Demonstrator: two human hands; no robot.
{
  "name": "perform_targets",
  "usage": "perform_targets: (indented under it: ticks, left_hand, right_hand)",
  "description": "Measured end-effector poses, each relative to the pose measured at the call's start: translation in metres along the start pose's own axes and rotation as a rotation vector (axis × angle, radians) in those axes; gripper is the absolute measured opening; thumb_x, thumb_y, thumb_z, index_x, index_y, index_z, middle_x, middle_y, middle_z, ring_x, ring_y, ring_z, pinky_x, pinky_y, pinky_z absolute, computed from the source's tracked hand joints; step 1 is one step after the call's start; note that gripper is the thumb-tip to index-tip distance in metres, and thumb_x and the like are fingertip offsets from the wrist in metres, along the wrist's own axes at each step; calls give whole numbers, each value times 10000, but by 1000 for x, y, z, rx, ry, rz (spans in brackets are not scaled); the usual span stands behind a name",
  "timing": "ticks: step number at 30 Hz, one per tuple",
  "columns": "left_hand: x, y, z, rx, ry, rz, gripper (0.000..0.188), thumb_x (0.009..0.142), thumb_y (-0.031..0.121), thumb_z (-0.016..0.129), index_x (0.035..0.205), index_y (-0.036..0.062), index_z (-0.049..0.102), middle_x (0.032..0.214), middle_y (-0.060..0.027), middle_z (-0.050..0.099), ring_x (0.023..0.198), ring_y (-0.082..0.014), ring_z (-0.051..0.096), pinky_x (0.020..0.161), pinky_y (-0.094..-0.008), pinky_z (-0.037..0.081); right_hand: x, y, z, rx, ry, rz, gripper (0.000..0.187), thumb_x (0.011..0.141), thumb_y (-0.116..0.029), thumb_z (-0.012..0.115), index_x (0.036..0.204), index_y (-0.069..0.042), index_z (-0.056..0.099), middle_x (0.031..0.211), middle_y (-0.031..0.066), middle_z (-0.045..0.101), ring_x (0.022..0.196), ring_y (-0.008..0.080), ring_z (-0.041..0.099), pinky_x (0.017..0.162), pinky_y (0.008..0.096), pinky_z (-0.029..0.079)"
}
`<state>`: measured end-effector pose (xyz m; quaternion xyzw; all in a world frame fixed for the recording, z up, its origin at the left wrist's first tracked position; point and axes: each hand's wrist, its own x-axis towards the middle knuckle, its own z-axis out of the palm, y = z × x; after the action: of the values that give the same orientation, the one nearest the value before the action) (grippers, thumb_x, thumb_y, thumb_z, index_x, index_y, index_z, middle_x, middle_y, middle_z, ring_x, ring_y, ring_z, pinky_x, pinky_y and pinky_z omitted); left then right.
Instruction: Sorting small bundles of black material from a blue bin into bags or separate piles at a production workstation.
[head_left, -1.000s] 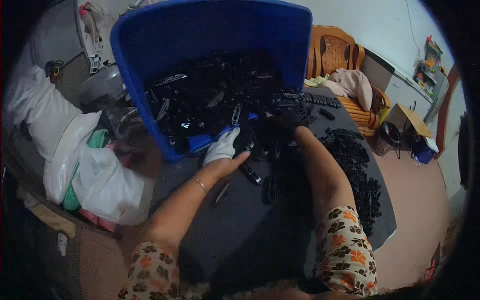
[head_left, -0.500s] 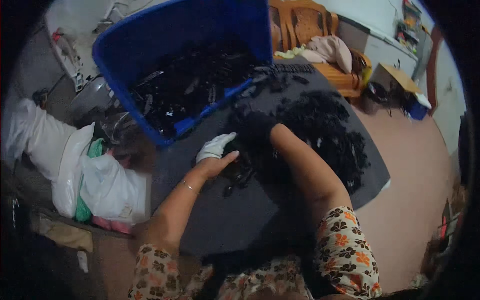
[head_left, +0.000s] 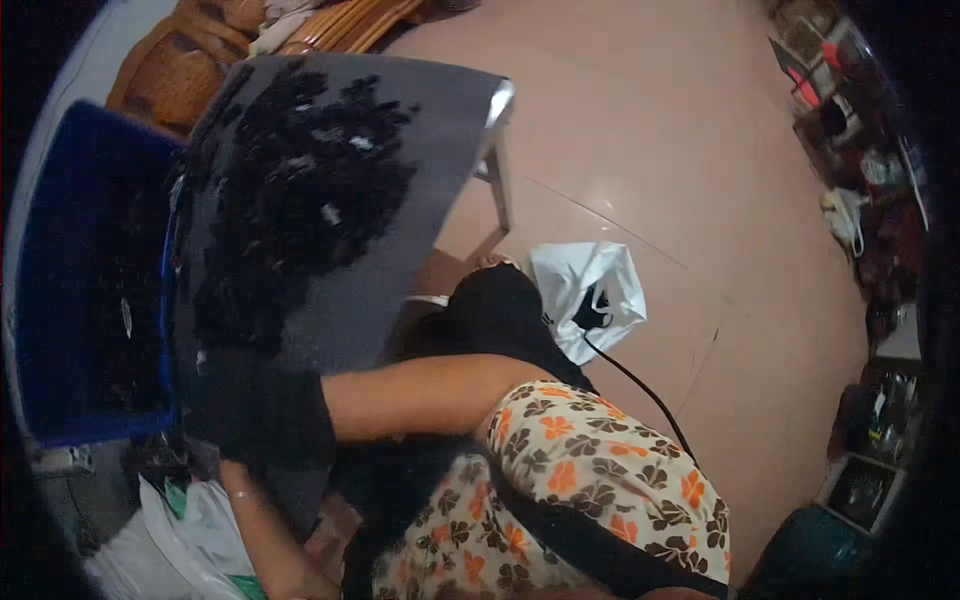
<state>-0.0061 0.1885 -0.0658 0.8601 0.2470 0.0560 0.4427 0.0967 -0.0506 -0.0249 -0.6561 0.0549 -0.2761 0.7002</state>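
Note:
My right hand (head_left: 260, 405), in a black glove, is over the near left part of the grey-covered table (head_left: 345, 310). Its fingers blend into the dark surroundings, so whether it holds anything does not show. My left hand is mostly hidden behind the black glove; its bare wrist, with a thin bracelet, and my left forearm (head_left: 258, 525) show below it. Beyond my right hand, a spread of small black pieces (head_left: 290, 200) covers much of the table, with a few pale glints among them. A large blue bin (head_left: 168, 290) stands against the table's left side.
On the floor beside my leg sits a white plastic bag (head_left: 610, 270) with something black inside. A black cord (head_left: 640, 380) runs from it. White sacks (head_left: 190, 540) lie at the lower left, a wooden bench (head_left: 350, 25) stands beyond the table, and assorted items (head_left: 880, 290) line the right edge.
The view has swung to the right, so the table and bin now appear farther left and the floor bag shows. My white-gloved left hand, visible before, is now hidden behind my right.

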Motion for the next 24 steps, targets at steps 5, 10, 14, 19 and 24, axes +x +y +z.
perform_targets:
  ticks: [5,10,14,19,24]
  left_hand:
    - [-63,92,38,-263,-63,-298,465,894,261,495,1244,-40,439,1222,-111,504,1112,-216,468,986,-326,336]
    - [-91,137,88,-234,-8,-292,459,888,247,506,1243,-35,440,1215,-110,505,1109,-215,468,983,-335,341]
    - [-81,106,83,-5,47,10,448,882,224,518,1243,-30,444,1216,-116,503,1115,-226,467,982,-343,342]
    - [-93,62,82,224,145,411,437,874,194,533,1243,-24,448,1218,-124,500,1123,-239,465,981,-353,344]
    - [-95,110,111,685,255,722,417,853,135,561,1234,-7,468,1210,-163,501,1125,-291,470,968,-367,354]
  right_hand:
    - [14,-24,2,-153,-1198,-413,469,794,-193,526,1252,-99,499,1288,148,470,1146,271,477,984,440,349]
    - [53,-52,-54,64,-1117,-825,262,748,-203,562,964,-77,638,1018,141,609,891,280,596,744,437,467]
    - [35,-42,-57,195,-919,-825,199,709,-207,587,813,-50,652,825,139,638,711,279,629,627,412,488]
    - [49,-25,-106,300,-1019,-707,194,694,-199,606,799,-41,648,817,150,629,741,307,623,650,406,487]
    - [41,42,-148,-157,-1100,-722,213,710,-182,590,818,1,613,815,179,605,771,313,607,668,398,484]
